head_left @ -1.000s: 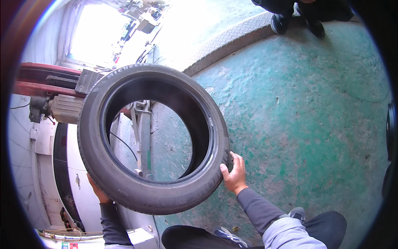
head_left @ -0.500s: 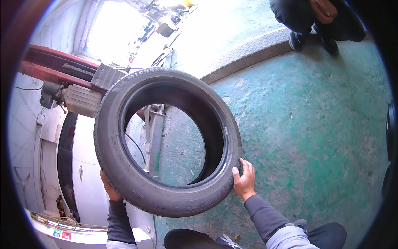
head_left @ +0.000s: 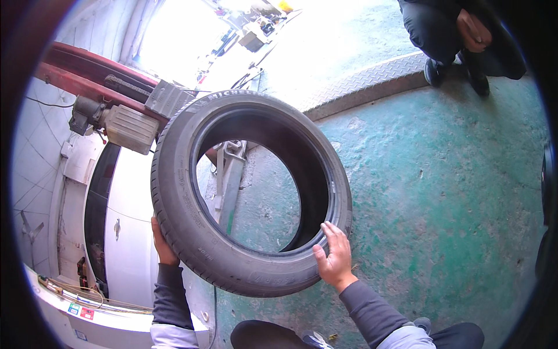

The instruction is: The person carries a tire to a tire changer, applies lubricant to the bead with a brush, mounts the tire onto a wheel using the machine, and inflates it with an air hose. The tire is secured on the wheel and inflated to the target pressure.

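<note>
A black car tyre point(head_left: 180, 209) without a rim is held up off the floor in front of me, its opening facing me so the green floor shows through it. My left hand point(head_left: 161, 244) grips the tread at its lower left. My right hand point(head_left: 334, 259) presses flat against the sidewall at its lower right, fingers spread.
A worn green floor point(head_left: 442, 192) spreads to the right, ending at a metal ramp plate point(head_left: 372, 78). A red lift arm with a grey motor box point(head_left: 125, 125) stands at the left beside a white car point(head_left: 131, 232). A person in dark clothes point(head_left: 459, 32) crouches at the top right.
The tyre has shifted a little right and lower in view with both hands still on it. The crouching person has come further into view.
</note>
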A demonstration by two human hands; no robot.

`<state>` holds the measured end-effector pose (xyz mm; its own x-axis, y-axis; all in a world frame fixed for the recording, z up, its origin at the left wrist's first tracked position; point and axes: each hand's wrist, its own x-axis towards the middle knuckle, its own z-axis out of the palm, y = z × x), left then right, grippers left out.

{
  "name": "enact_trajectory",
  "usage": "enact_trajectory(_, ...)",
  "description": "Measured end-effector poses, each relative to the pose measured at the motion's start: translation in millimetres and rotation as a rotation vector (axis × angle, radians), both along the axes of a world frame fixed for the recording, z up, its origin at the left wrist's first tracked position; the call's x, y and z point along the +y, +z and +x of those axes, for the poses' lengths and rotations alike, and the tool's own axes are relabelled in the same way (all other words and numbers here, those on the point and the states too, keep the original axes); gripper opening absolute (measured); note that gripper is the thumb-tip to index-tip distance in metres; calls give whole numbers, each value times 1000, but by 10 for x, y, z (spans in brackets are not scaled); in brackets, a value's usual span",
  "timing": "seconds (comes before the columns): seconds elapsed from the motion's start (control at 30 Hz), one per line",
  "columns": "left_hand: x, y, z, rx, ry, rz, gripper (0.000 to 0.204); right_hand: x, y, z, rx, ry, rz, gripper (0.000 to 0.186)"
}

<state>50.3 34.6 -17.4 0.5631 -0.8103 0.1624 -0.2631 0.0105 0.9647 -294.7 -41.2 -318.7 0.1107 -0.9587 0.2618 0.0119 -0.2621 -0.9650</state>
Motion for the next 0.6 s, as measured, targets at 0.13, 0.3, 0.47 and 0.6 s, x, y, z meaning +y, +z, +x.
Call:
enact_trajectory(0.13,-54,25,-12,-26,26,26,72,72,135,68,35,113,-55,68)
enact_trajectory(0.3,-86,32,31,3,-13,-7,68,139,176,99,87,176,-71,64)
enact_trajectory(0.47,-103,19,-15,-44,-26,-11,73,146,169,99,113,216,-66,58)
enact_trajectory(0.6,-99,12,-52,-19,39,1,73,158,182,97,114,206,-61,57)
